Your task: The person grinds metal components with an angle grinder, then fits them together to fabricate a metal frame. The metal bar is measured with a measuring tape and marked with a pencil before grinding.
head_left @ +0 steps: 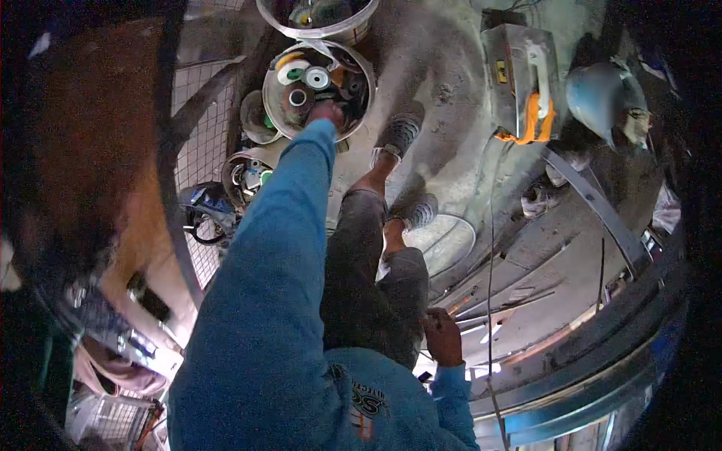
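My left hand reaches down into a round bucket of grinding discs and wheels, at the end of a long blue sleeve. Its fingers are hidden among dark items in the bucket. Near it lie a white disc with a metal centre, a brown disc with a ring hub and a green-and-white disc. My right hand is beside my knee, lower right, with its fingers curled in. Whether it holds anything is hidden.
A second bucket stands behind the first. Smaller containers sit at its left, next to wire mesh. At right are a metal box with an orange cloth, a blue container, a metal bar and a hanging cable.
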A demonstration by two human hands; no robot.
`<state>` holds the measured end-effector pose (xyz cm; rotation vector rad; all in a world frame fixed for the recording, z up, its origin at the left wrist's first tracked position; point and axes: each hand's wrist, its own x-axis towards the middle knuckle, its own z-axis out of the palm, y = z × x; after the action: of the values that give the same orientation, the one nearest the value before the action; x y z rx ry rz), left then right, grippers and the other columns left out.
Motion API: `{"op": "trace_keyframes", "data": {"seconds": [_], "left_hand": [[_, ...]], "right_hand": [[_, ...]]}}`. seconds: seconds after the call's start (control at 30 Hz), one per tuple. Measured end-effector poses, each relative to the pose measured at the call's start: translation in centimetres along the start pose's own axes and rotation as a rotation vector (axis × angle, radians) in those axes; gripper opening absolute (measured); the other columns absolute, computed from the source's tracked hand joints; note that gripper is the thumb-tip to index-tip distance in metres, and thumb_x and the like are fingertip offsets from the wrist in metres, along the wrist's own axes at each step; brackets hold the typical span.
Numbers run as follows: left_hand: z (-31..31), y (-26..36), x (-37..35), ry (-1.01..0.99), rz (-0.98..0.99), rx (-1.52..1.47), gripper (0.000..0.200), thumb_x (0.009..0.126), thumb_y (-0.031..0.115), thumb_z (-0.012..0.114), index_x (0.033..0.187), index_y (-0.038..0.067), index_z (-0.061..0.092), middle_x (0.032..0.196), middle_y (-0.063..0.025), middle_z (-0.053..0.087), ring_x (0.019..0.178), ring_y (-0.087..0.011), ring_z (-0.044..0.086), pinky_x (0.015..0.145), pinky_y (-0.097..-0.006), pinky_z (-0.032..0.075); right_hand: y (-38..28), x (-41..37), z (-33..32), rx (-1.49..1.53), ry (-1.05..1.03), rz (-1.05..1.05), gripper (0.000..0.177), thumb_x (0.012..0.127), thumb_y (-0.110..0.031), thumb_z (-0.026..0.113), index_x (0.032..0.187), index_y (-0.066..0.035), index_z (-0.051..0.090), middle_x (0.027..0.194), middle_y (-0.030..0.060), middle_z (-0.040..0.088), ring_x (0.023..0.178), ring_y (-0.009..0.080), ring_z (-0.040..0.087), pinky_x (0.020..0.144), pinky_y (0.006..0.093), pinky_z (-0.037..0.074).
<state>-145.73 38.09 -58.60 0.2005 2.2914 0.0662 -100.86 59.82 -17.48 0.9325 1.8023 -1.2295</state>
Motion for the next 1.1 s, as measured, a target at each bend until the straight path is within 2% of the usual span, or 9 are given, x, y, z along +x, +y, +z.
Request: {"op": "trace_keyframes", "data": {"seconds": [0.17,0.3,0.33,0.37,0.53,0.67,0.87,0.97,1.1], "left_hand": [[1.0,5.4,6.2,0.063,-0.394,-0.262,0.040,0.093,0.036,0.056,0.116,0.007,0.071,0.134,-0.0186,0.060,0.124,-0.0358,0.059,0.104,-0.0458,0.048],[9.8,3.0,12.3,-0.108,-0.152,0.252,0.051,0.092,0.046,0.057,0.124,0.009,0.067,0.136,-0.0145,0.060,0.126,-0.0350,0.057,0.107,-0.0466,0.045],[9.5,2.6,10.9,-0.117,-0.092,0.440,0.054,0.091,0.049,0.058,0.127,0.010,0.065,0.136,-0.0147,0.060,0.127,-0.0353,0.056,0.108,-0.0472,0.044],[8.3,3.6,9.1,-0.062,-0.113,0.408,0.057,0.089,0.051,0.058,0.130,0.011,0.063,0.136,-0.0148,0.060,0.127,-0.0357,0.056,0.108,-0.0476,0.043],[-2.3,8.8,-2.1,-0.051,-0.285,-0.305,0.059,0.091,0.045,0.056,0.141,0.015,0.052,0.149,-0.0125,0.048,0.133,-0.0374,0.049,0.111,-0.0483,0.039],[-0.7,5.8,-0.8,-0.173,-0.169,0.350,0.044,0.097,0.027,0.052,0.139,0.013,0.054,0.144,-0.0118,0.053,0.127,-0.0340,0.055,0.109,-0.0462,0.042],[-0.3,-0.4,-8.7,0.555,0.068,-0.637,0.037,0.099,0.025,0.053,0.130,0.006,0.059,0.118,-0.0100,0.067,0.111,-0.0266,0.062,0.093,-0.0406,0.051],[-5.3,2.2,-14.4,0.448,0.073,-1.237,0.036,0.098,0.021,0.054,0.129,0.004,0.058,0.113,-0.0086,0.067,0.102,-0.0223,0.063,0.087,-0.0359,0.053],[-7.4,3.7,-17.5,0.304,0.065,-1.859,0.038,0.097,0.018,0.056,0.132,0.003,0.053,0.112,-0.0085,0.067,0.096,-0.0215,0.065,0.082,-0.0337,0.055]], "right_hand": [[3.2,2.7,-1.6,-0.089,0.067,-0.146,0.035,0.099,-0.036,0.056,0.109,-0.003,0.062,0.088,0.0163,0.066,0.076,0.0291,0.065,0.070,0.0416,0.051],[3.9,3.7,-2.7,-0.029,0.056,-0.078,0.028,0.099,-0.030,0.056,0.105,-0.003,0.062,0.077,0.0089,0.063,0.069,0.0167,0.060,0.064,0.0352,0.049],[3.1,3.8,-3.4,-0.019,0.013,0.012,0.026,0.098,-0.025,0.057,0.112,-0.003,0.061,0.090,0.0167,0.064,0.079,0.0282,0.063,0.069,0.0404,0.052],[2.3,4.0,-4.1,-0.013,-0.030,0.103,0.028,0.098,-0.021,0.058,0.119,-0.003,0.060,0.103,0.0245,0.064,0.089,0.0397,0.066,0.074,0.0456,0.055],[-1.7,5.6,-5.9,0.133,-0.102,0.277,0.043,0.099,-0.039,0.055,0.116,0.000,0.062,0.099,0.0214,0.067,0.080,0.0309,0.068,0.074,0.0416,0.053],[-1.0,5.6,-6.6,0.095,-0.075,0.222,0.042,0.099,-0.038,0.055,0.115,0.000,0.062,0.097,0.0194,0.068,0.080,0.0317,0.067,0.075,0.0412,0.052],[2.0,3.4,-6.6,0.027,0.003,0.102,0.035,0.100,-0.033,0.056,0.109,0.000,0.062,0.098,0.0209,0.068,0.086,0.0382,0.066,0.077,0.0451,0.051],[-1.2,2.7,-7.6,0.145,0.027,0.062,0.033,0.100,-0.030,0.058,0.111,0.000,0.061,0.076,0.0076,0.062,0.068,0.0141,0.059,0.063,0.0321,0.049],[0.7,1.5,-7.5,0.049,0.105,-0.113,0.032,0.100,-0.030,0.057,0.109,0.001,0.062,0.078,0.0087,0.064,0.068,0.0160,0.062,0.064,0.0327,0.051]]}}
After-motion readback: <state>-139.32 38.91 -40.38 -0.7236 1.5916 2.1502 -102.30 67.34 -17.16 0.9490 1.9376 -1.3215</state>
